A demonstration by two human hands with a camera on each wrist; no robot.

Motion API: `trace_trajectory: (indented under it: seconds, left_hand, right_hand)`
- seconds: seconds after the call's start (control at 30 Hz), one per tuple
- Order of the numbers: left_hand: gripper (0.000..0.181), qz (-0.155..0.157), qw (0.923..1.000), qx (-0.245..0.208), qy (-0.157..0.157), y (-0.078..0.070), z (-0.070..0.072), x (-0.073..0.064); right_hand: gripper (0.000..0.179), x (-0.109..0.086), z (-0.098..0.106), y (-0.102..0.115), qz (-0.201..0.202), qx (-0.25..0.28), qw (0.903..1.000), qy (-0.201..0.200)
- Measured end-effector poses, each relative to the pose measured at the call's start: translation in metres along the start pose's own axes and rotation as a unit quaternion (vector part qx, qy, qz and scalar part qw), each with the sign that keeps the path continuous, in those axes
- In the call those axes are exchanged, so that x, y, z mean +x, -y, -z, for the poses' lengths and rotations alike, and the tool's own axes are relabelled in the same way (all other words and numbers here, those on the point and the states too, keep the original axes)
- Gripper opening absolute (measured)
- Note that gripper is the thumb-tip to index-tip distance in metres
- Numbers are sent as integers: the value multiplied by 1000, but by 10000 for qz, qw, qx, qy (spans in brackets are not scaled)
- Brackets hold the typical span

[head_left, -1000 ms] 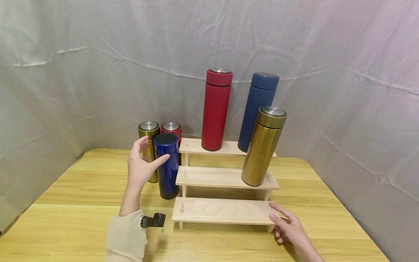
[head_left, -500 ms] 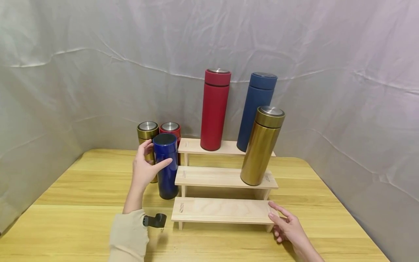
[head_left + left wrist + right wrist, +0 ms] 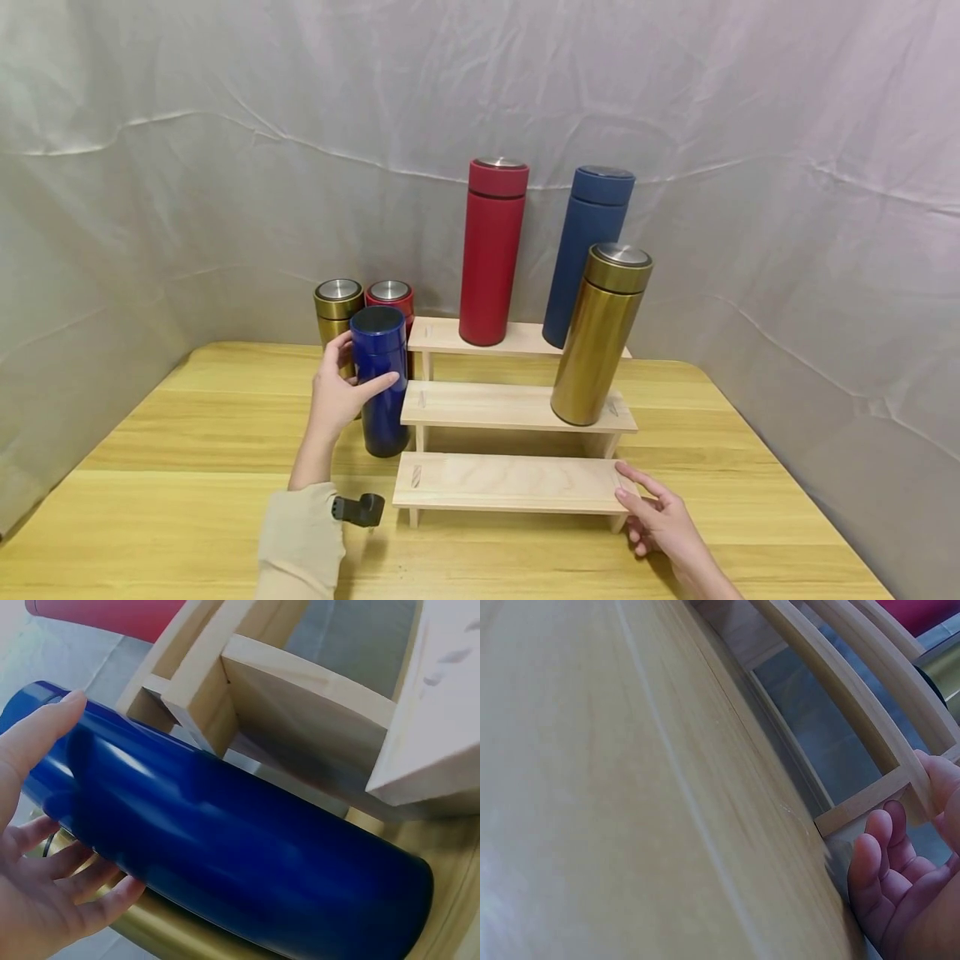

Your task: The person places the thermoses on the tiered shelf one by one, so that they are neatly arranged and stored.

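Thumb and fingers of the left hand (image 3: pixel 335 396) bow in a wide C about the upper body of a short blue flask (image 3: pixel 385 417), thumb across its near face below the lid, fingers round the far left side; how hard they press, I cannot tell. Within that grasp the flask appears to stand upright on the table (image 3: pixel 187 500). Its glossy wall looks like coated metal, so expect it stiff, moderately weighty and rather slick against dry skin, likelier to scratch or dent than break. The barrel beneath the lid seam seems the best hold, since a lid gripped alone might twist. Just beyond the fingers stand a short gold flask (image 3: pixel 337 308) and a short red flask (image 3: pixel 392 296), leaving tight knuckle room. Right of the left hand is a three-step wooden stand (image 3: pixel 517 483), its lowest step held at the far end by the right hand (image 3: pixel 663 525), other fingers curled below. Farther from both hands, a tall red bottle (image 3: pixel 493 250) and tall blue bottle (image 3: pixel 585 242) occupy the top step, a large gold bottle (image 3: pixel 603 342) the middle.
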State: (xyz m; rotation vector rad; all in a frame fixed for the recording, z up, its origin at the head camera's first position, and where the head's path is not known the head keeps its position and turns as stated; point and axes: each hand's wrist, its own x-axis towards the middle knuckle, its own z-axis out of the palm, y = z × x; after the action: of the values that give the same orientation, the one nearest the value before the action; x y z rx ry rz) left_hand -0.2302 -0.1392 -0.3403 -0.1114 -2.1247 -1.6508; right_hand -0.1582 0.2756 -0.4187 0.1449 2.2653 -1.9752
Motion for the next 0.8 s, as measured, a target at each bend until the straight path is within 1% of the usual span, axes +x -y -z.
trace_trajectory:
  seconds: [0.3,0.67,0.8]
  left_hand:
    - [84,228,9993,93,267,10,-1,1]
    - [76,254,9990,100,343,16,-1,1]
    - [76,279,9986,84,441,16,-1,2]
  right_hand:
    - [30,-1,-1,0,4,14,10000,-38]
    - [30,-1,-1,0,66,-28,10000,-43]
    - [30,0,-1,0,80,-82,9999,-56]
